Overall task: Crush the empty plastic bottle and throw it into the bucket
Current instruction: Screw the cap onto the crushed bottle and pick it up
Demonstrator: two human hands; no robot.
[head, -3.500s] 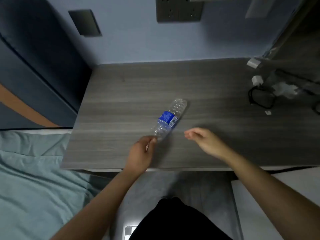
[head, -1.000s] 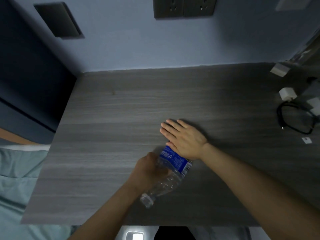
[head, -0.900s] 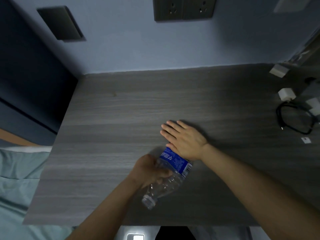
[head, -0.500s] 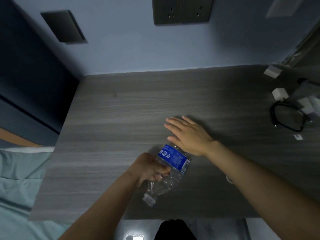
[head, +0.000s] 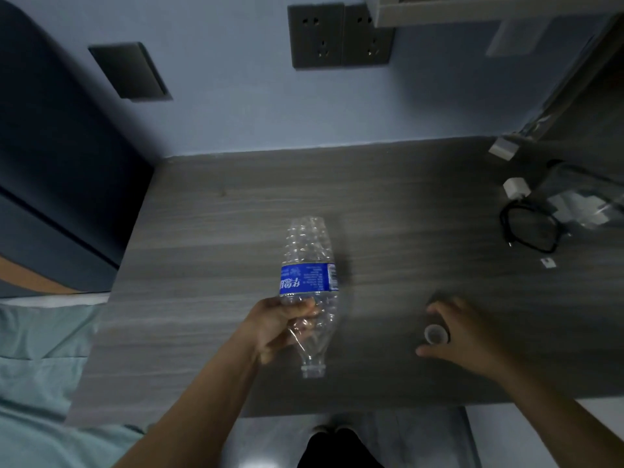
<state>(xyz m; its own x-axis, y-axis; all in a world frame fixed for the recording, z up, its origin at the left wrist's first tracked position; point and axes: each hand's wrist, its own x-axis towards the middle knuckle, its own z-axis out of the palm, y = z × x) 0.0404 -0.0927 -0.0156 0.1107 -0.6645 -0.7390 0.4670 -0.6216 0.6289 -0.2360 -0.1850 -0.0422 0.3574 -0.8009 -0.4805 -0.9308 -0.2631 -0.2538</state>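
A clear plastic bottle (head: 309, 265) with a blue label is held above the grey wooden desk (head: 388, 204), flattened, its open neck pointing toward me and its base pointing away. My left hand (head: 275, 327) is shut on its lower part near the shoulder. Over to the right, my right hand (head: 462, 336) rests on the desk with its fingers curled around the small white bottle cap (head: 435, 334). No bucket is in view.
A coiled black cable (head: 530, 228), white chargers (head: 516, 188) and a clear plastic wrapper (head: 584, 201) lie at the desk's right end. Wall sockets (head: 341, 35) are above. A bed with a light green sheet (head: 40, 366) lies left of the desk.
My right hand left the bottle and moved right to the cap on the desk. My left hand lifted the flattened bottle and turned it so that its base points away.
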